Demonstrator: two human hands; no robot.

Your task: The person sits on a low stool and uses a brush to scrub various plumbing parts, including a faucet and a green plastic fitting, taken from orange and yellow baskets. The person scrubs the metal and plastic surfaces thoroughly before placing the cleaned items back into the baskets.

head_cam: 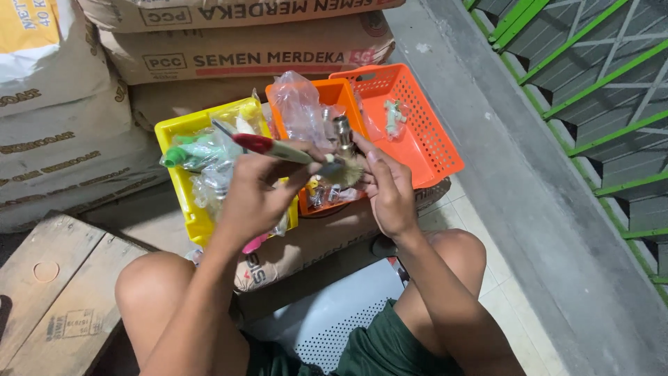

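- Head view, looking down: a person sits low with knees apart, both hands raised in front of three small plastic baskets that rest on brown paper sacks.
- The left hand [254, 195] is closed around a paintbrush [292, 150], pinching the pale handle near its red end, so that the bristles point right, toward the other hand.
- The right hand [390, 191] is closed on a small metal fitting [342, 132], held upright between thumb and fingertips; holding it by its lower end seems to leave the top and sides free for the bristles.
- The bristle tuft [350, 170] lies against the lower part of the fitting, just beside the right thumb; brush and fitting touch there, above the middle basket.
- The yellow basket [175, 182] on the left holds clear bags with green and white parts, close under the left wrist.
- The middle orange basket [332, 92] holds a crumpled clear bag and more small metal pieces, directly beneath the hands, probably so that the parts stay within reach.
- The second orange basket [424, 143], tilted against the first, is almost bare, with one small pale part near its back wall.
- Stacked sacks [229, 66] stand behind the baskets; a wooden pallet [56, 285] lies at lower left and a green railing [598, 104] runs at upper right.
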